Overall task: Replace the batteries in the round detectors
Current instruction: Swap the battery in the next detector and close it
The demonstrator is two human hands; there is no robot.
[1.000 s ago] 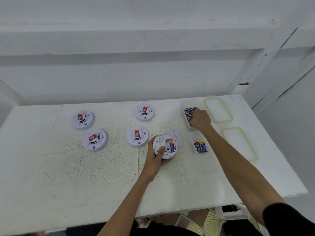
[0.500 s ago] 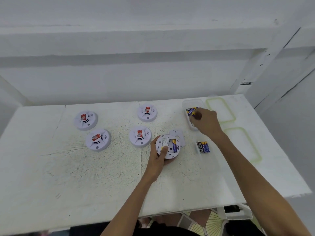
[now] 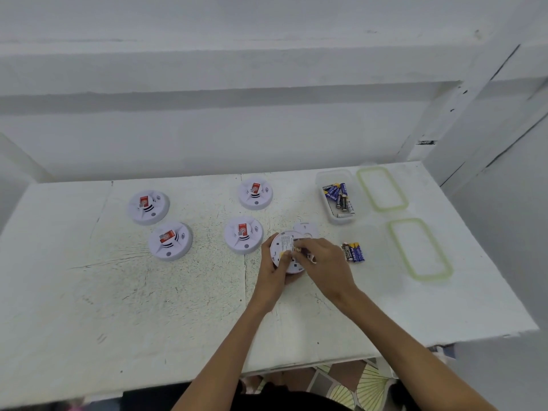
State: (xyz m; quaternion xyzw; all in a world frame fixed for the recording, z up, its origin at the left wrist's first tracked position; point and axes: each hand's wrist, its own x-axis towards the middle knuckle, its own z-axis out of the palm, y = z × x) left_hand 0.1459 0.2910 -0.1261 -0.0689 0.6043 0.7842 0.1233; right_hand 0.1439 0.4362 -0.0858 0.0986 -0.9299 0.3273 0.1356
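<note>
My left hand [image 3: 274, 272] grips a round white detector [image 3: 283, 248] turned back side up, tilted toward me above the white table [image 3: 148, 307]. My right hand [image 3: 324, 266] is over the detector's open back and pinches a battery [image 3: 297, 249] at the compartment; only its gold end shows. The detector's round back cover [image 3: 307, 229] lies on the table just behind. A clear tub [image 3: 336, 198] at the back right holds several blue batteries. Two loose batteries [image 3: 353, 252] lie right of my hands.
Several other white detectors with red stickers lie face up: one [image 3: 243, 235] just left of my hands, one [image 3: 255, 193] behind it, two [image 3: 148, 206] [image 3: 170, 240] further left. Two green-rimmed clear lids [image 3: 382, 188] [image 3: 419, 249] lie at the right edge. A wall rises behind the table.
My right hand left the battery tub with a battery and came back to the detector held in my left hand. The left hand and detector stayed in place.
</note>
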